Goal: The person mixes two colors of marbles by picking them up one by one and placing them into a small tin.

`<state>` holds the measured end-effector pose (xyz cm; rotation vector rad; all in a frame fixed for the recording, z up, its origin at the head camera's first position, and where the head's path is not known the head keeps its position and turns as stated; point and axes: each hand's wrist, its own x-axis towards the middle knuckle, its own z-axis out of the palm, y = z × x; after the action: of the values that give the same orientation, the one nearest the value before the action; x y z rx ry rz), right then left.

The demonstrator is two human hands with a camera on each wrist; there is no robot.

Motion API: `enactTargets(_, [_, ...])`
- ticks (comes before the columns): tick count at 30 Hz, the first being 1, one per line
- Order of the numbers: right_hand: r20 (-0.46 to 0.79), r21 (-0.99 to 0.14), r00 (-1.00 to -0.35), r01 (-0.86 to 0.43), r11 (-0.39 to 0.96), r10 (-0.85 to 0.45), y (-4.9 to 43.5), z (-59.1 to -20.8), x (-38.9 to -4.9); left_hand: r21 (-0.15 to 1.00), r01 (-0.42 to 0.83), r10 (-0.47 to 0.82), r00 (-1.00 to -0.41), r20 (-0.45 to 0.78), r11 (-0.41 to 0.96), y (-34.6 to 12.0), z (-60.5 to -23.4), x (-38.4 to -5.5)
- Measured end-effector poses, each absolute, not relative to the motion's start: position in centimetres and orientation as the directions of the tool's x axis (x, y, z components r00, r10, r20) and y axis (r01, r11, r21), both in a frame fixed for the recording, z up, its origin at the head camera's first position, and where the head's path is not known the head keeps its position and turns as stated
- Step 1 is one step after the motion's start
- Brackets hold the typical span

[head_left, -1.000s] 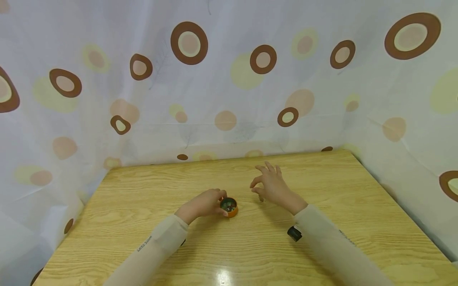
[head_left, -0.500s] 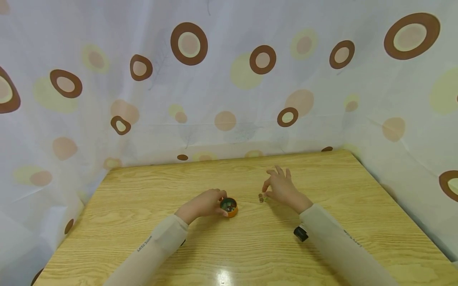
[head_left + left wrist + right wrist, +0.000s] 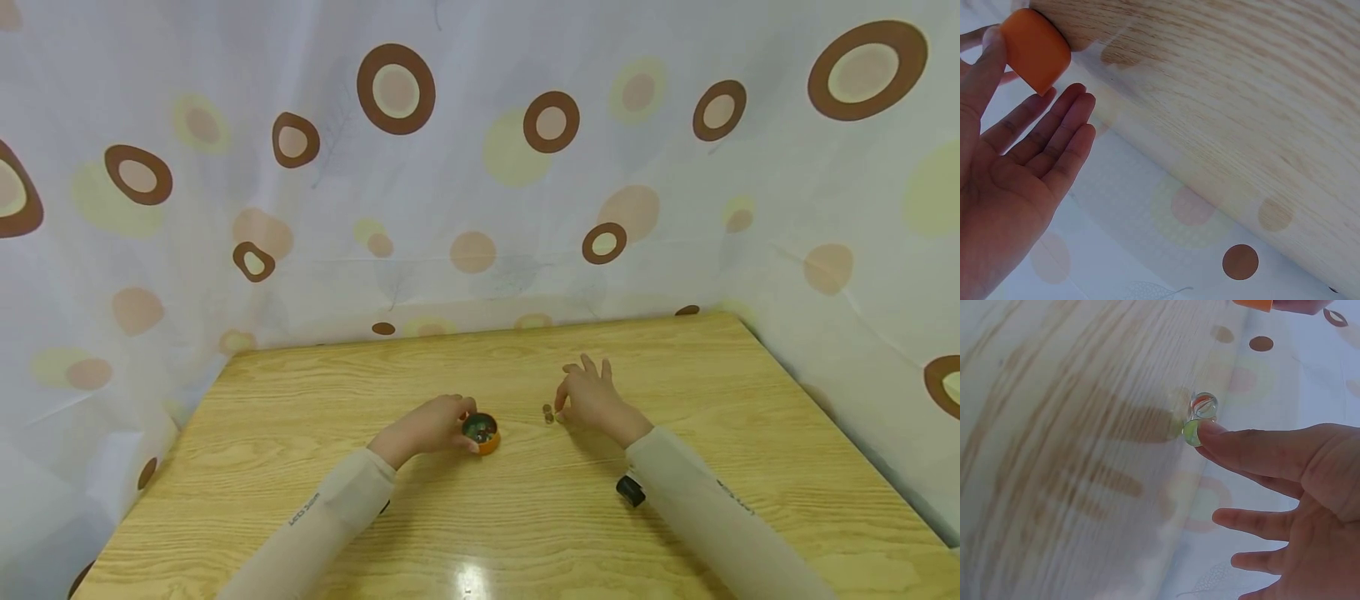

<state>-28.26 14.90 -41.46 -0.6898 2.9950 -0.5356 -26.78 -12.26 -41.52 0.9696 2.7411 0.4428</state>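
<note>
My left hand (image 3: 431, 427) holds a small orange bowl (image 3: 490, 446) between thumb and fingers on the table. Inside it lie several glass marbles (image 3: 478, 433). The left wrist view shows the bowl's smooth orange side (image 3: 1034, 53), with the other fingers extended below it. To the right, my right hand (image 3: 597, 406) pinches a green glass marble (image 3: 1191, 433) between thumb and index finger, low at the tabletop, its remaining fingers spread. Right beside that marble sits a clear one with a red swirl (image 3: 1204, 405). In the head view, small marbles (image 3: 548, 414) lie just left of the fingertips.
The wood-grain table (image 3: 315, 392) is glossy and reflects the hands. A pale curtain with brown and yellow circles (image 3: 480, 183) hangs behind it and at both sides. A black wrist device (image 3: 631, 491) sits under the right sleeve.
My right hand has moved a little right and down, and its thumb and index finger have come together on the green marble. My left hand stays at the bowl.
</note>
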Motion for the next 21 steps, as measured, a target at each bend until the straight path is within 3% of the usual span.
enactTargets(21, [0.123,-0.311,-0.897,-0.441,0.842,-0.424,14.99,-41.25,-28.34,0.355,0.575,0.639,-0.764,-0.087,0.737,-12.27,-41.6,-26.9])
